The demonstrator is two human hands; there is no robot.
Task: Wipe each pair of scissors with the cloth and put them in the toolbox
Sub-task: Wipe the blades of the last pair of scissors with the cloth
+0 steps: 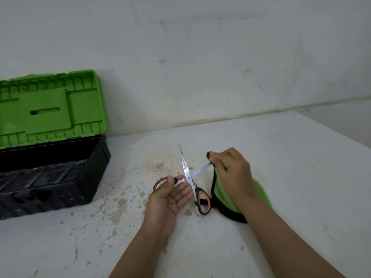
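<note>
Scissors (187, 177) held open, blades spread in a V. Left hand (170, 197) grips the handle loop w/ thumb over it, palm up. Right hand (232, 173) pinches green cloth (222, 195) round the tip of the right-pointing blade; other blade sticks up, bare. Second handle loop hangs just below left grip, beside the cloth. Out left of both grips: toolbox (66, 177) on table (281, 157), lid up, well apart. Probably mid-wipe on this pair; boxing not yet done. No other scissors seen on table; inside of box too dark to tell.
</note>
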